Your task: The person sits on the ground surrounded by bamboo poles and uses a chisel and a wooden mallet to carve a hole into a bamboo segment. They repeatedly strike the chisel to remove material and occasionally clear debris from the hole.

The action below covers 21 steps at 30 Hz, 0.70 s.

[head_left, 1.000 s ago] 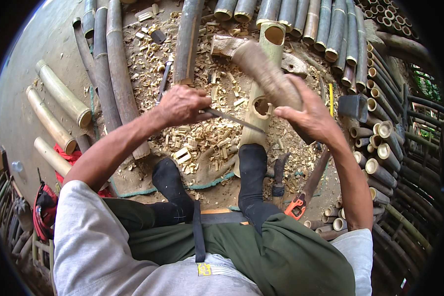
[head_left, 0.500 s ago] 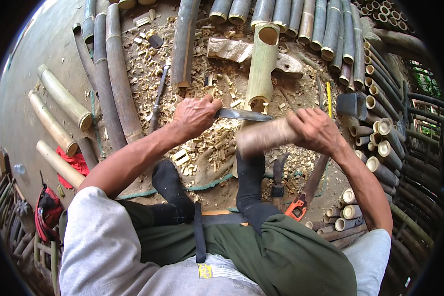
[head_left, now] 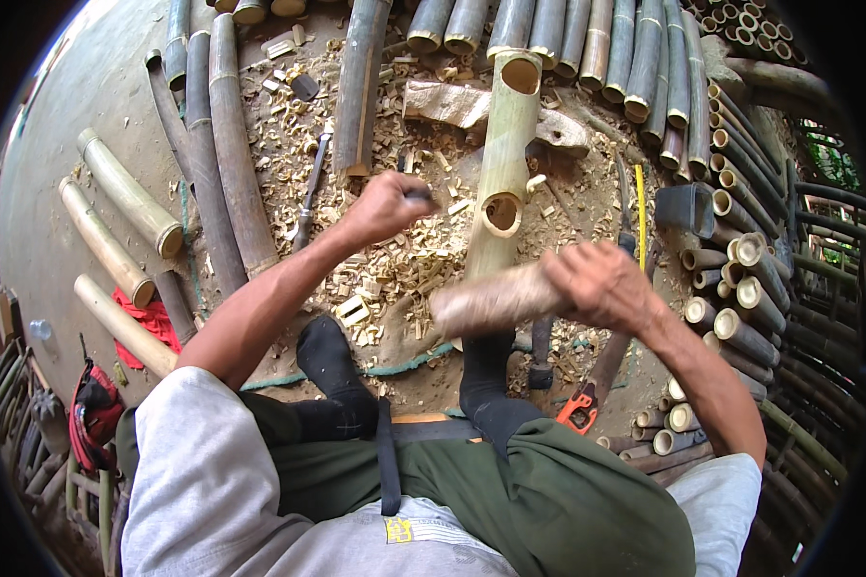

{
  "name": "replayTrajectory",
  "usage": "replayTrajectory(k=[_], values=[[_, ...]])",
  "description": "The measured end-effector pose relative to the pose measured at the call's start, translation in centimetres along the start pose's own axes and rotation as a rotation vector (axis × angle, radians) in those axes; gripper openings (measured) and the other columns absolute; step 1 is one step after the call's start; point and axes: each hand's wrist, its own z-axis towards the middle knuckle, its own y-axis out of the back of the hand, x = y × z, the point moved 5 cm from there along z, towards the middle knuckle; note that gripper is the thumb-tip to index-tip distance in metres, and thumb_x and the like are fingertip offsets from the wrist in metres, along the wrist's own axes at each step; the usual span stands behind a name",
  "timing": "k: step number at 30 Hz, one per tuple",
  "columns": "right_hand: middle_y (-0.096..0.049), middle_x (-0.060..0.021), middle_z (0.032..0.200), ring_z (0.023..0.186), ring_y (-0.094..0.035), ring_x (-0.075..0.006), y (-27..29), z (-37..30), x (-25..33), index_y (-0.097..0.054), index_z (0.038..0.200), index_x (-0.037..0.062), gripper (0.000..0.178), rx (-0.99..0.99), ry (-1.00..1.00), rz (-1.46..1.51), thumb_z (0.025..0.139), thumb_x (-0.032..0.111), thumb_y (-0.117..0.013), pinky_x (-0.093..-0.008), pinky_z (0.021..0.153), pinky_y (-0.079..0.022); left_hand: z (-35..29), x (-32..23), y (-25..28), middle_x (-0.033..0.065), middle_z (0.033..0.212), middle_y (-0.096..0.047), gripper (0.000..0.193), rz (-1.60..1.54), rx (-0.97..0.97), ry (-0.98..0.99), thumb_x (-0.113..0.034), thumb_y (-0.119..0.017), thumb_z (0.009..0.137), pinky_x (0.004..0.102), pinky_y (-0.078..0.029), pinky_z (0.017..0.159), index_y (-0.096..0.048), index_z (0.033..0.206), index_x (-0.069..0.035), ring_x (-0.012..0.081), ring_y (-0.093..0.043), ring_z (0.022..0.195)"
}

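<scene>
My left hand (head_left: 387, 210) is closed on a knife (head_left: 419, 195); only a dark bit shows at the fist, and its blade cannot be made out now. My right hand (head_left: 601, 284) grips a thick wooden club (head_left: 496, 298), blurred by motion, which points left across the near part of a pale green bamboo pole (head_left: 506, 144). Two openings are cut in that pole's upper side, a far one and a nearer one. A small pale chip (head_left: 536, 183) is just right of the nearer opening. The pole's near end is hidden behind the club and my foot.
Wood chips (head_left: 409, 264) litter the ground. A chisel-like tool (head_left: 311, 192) lies left, and a saw with an orange handle (head_left: 577, 409) right of my feet. Beyond are rows of dark bamboo (head_left: 635, 58), a black container (head_left: 685, 210) and a wooden block (head_left: 447, 103) under the pole.
My left hand has risen slightly, turning the knife blade away from the pole. The club has swung left and lower. The nearer opening is now uncovered, with a chip beside it.
</scene>
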Motion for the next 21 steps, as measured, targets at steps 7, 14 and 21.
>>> replayTrajectory(k=[7, 14, 21], values=[[-0.068, -0.0185, 0.109, 0.093, -0.072, -0.0373, 0.1, -3.0, 1.6, -0.053, 0.136, 0.0004, 0.080, -0.137, -0.253, 0.454, 0.072, 0.030, -0.090, -0.0447, 0.082, -0.058, 2.2, -3.8, 1.4, -0.0007, 0.055, -0.058, 0.053, 0.144, 0.085, -0.023, -0.059, -0.070, 0.099, 0.0336, -0.036, 0.043, -0.084, 0.102, -0.008, 0.0101, -0.051, 0.048], [-0.070, -0.0231, 0.117, 0.106, -0.072, -0.0322, -0.4, -6.8, -2.5, -0.045, 0.145, 0.0012, 0.075, -0.393, -0.878, 0.771, 0.087, 0.026, -0.085, -0.0427, 0.094, -0.057, 3.3, -5.3, -0.1, 0.0147, 0.052, -0.054, 0.064, 0.630, 0.125, -0.213, -0.062, -0.066, 0.098, 0.0468, -0.043, 0.051, -0.078, 0.076, -0.003, 0.0313, -0.057, 0.049], [-0.071, -0.0238, 0.122, 0.109, -0.072, -0.0308, -0.9, -7.4, -3.8, -0.046, 0.148, 0.0049, 0.074, -0.039, -0.949, 0.777, 0.088, 0.028, -0.083, -0.0418, 0.098, -0.055, 3.9, -4.3, -0.3, 0.0190, 0.058, -0.058, 0.063, 0.651, 0.110, -0.285, -0.058, -0.071, 0.097, 0.0493, -0.047, 0.055, -0.074, 0.072, 0.001, 0.0344, -0.061, 0.055]])
